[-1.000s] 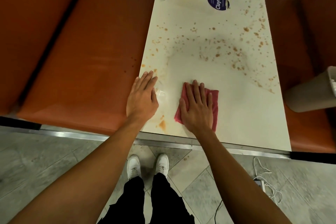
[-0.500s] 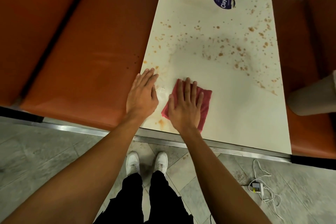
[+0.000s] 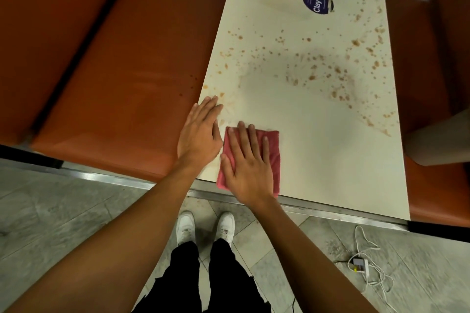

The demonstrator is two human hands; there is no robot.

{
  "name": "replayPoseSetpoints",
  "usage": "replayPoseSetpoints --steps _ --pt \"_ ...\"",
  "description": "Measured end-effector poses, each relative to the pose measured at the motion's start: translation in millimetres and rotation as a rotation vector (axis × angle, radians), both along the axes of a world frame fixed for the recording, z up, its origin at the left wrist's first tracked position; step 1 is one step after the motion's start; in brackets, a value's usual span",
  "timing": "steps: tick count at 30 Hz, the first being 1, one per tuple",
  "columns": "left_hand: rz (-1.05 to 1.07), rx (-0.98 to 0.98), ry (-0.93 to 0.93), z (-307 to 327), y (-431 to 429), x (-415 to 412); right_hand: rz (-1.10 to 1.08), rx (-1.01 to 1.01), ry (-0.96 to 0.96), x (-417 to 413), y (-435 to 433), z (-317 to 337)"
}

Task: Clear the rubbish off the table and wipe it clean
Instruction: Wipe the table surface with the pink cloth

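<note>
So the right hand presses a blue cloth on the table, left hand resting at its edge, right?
The cloth is red, not blue, per the head view. The right hand does press it on the table, left hand at the edge.

Red cloth (image 3: 273, 157) flat on stained table (image 3: 318, 134)

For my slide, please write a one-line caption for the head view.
Right hand presses a red cloth flat on the stained white table while the left hand rests beside it.

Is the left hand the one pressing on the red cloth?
No: the right hand lies flat on the red cloth; the left hand rests beside it on the table.
</note>
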State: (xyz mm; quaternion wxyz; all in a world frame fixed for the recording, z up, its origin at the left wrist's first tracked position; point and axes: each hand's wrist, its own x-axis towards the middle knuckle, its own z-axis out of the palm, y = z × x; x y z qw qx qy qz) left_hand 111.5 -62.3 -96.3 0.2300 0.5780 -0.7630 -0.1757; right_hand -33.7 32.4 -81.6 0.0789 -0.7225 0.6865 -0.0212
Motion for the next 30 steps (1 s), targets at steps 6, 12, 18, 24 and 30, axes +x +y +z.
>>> replayPoseSetpoints --steps 6,12,18,24,30 --pt "0.002 -0.013 -0.009 1 0 -1 -0.151 0.006 0.036 -52 -10 -1" --pt "0.007 -0.028 0.006 0 -1 -1 -0.026 0.008 -0.022 5 8 -3" --pt "0.001 -0.043 0.012 -2 -1 -1 -0.099 0.003 0.034 -55 43 -1" --pt "0.013 -0.056 0.038 -3 0 0 -0.213 0.025 -0.016 -3 31 -6" --pt "0.006 -0.05 0.036 -1 1 -1 -0.048 -0.02 0.009 -36 40 -7"
